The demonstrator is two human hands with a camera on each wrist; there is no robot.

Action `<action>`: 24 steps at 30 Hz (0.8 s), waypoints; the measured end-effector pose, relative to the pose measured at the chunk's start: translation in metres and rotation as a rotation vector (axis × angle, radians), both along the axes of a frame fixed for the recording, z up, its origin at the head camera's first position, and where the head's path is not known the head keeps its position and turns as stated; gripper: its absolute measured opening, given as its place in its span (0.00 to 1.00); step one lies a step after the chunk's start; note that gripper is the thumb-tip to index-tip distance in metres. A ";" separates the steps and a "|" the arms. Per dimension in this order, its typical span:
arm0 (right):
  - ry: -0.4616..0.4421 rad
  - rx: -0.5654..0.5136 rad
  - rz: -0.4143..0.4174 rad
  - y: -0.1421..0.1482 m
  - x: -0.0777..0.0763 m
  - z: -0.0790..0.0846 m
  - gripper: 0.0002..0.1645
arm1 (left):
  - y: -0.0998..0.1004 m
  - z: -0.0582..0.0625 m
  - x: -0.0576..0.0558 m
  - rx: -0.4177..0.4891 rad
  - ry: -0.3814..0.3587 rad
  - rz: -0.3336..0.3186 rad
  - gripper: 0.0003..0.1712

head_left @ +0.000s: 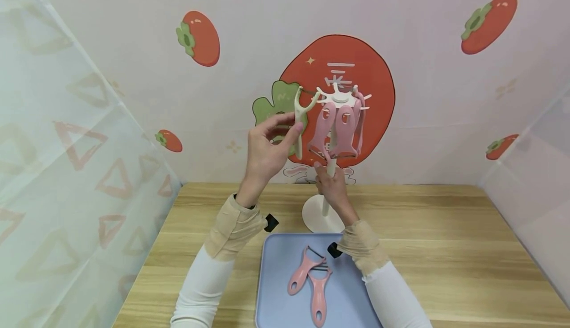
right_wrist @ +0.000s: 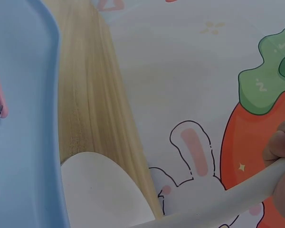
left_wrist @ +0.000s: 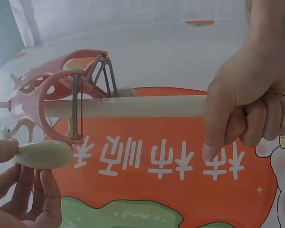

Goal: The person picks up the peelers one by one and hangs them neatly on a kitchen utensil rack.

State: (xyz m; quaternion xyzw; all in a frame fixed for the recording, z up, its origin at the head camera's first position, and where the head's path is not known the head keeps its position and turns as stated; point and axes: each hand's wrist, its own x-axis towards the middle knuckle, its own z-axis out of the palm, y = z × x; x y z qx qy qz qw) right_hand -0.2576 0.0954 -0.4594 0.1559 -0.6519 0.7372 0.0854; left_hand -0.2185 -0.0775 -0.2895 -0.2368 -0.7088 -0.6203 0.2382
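My left hand (head_left: 267,145) pinches a cream-white Y-shaped peeler (head_left: 299,113) by its handle, blade end up, just left of the stand's hooked top (head_left: 342,98). In the left wrist view that peeler's handle (left_wrist: 45,155) lies between thumb and fingers. My right hand (head_left: 332,185) grips the white pole (left_wrist: 152,106) of the stand below the hanging tools. Several pink peelers (head_left: 345,132) hang from the hooks with their blades down. The stand tilts, its round base (right_wrist: 104,190) behind the tray. Whether the cream peeler touches a hook, I cannot tell.
A blue tray (head_left: 276,268) lies on the wooden table (head_left: 445,249) in front of the stand. Two pink peelers (head_left: 318,298) lie in it, one partly overlapping the other. A printed cloth wall (head_left: 423,135) rises behind the table.
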 end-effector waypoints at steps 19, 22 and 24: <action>0.069 0.016 -0.010 -0.001 0.001 -0.002 0.35 | 0.006 -0.006 0.001 -0.034 -0.025 -0.007 0.20; 0.074 0.018 -0.001 0.000 0.001 -0.002 0.35 | 0.007 -0.005 0.001 -0.035 -0.025 -0.016 0.20; 0.067 0.019 0.007 0.000 0.001 -0.001 0.33 | 0.008 -0.006 0.001 -0.037 -0.026 -0.025 0.20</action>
